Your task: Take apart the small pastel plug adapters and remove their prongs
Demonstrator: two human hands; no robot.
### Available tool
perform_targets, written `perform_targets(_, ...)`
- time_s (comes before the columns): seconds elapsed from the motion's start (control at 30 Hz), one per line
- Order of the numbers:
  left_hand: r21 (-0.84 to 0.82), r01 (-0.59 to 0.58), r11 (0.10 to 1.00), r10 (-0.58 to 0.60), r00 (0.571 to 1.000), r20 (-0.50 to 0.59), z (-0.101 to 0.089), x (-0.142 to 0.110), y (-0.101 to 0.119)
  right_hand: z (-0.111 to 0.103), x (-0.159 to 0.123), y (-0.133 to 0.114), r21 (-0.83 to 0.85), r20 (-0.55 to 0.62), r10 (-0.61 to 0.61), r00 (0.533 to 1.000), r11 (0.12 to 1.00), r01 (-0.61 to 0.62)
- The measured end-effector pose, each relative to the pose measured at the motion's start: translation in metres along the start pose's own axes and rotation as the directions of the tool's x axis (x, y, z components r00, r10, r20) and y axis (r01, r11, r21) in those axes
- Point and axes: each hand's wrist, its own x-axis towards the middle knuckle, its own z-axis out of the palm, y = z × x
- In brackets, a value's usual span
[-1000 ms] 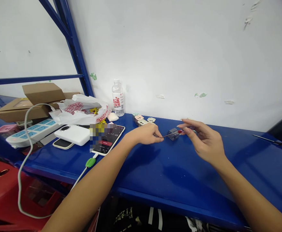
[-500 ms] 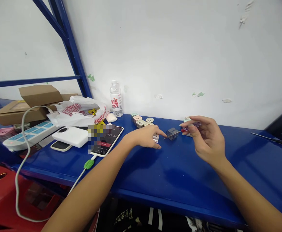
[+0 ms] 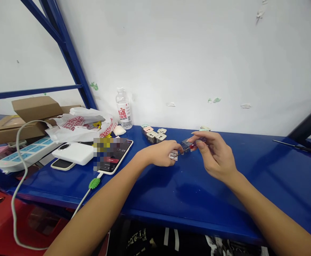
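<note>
My left hand point(image 3: 162, 153) is closed around a small whitish pencil sharpener top point(image 3: 174, 155), most of it covered by the fingers. My right hand point(image 3: 217, 156) grips a screwdriver point(image 3: 191, 146) by its clear purple and red handle. Its thin shaft slants down to the left, and the tip meets the sharpener top or lies just in front of it. Behind the shaft a smoky see-through box point(image 3: 184, 143) sits on the blue table point(image 3: 198, 199). Several small sharpeners point(image 3: 152, 135) with pale green, pink and cream two-holed tops stand together behind my left hand.
A water bottle point(image 3: 124, 110) stands against the wall. Leftward lie a phone point(image 3: 120, 153) on a cable, a white power bank point(image 3: 74, 153), a power strip point(image 3: 25, 154), a plastic bag point(image 3: 78, 122) and a cardboard box point(image 3: 35, 106). Another screwdriver point(image 3: 299, 148) lies far right.
My right hand has moved left with the screwdriver, bringing its tip to the sharpener top. My left fingers have drawn in around that top. The view has shifted slightly right.
</note>
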Motion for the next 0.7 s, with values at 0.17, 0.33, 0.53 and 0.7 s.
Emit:
perform_targets(0.17,-0.009,-0.004,1.0,0.004,1.0,0.003,0.0025,0.0007,-0.0007,0.0006,0.0009,0.0011,-0.038,0.034,-0.022,0.999,0.999,0.023)
perform_targets(0.33,-0.031,0.014,0.999,-0.014,1.0,0.027,0.0051,0.0013,-0.0017,0.0002,0.0038,-0.0009,-0.134,0.087,-0.103,0.991,0.984,0.114)
perform_targets(0.53,-0.037,0.022,0.999,-0.021,0.999,0.042,0.006,0.0015,-0.001,-0.0003,0.0039,-0.0006,-0.178,0.077,-0.112,0.991,0.976,0.124)
perform_targets(0.7,-0.037,0.012,0.999,-0.01,0.999,0.032,0.0064,0.0019,-0.0012,-0.0025,0.0049,-0.0023,-0.186,0.107,-0.139,0.984,0.97,0.157)
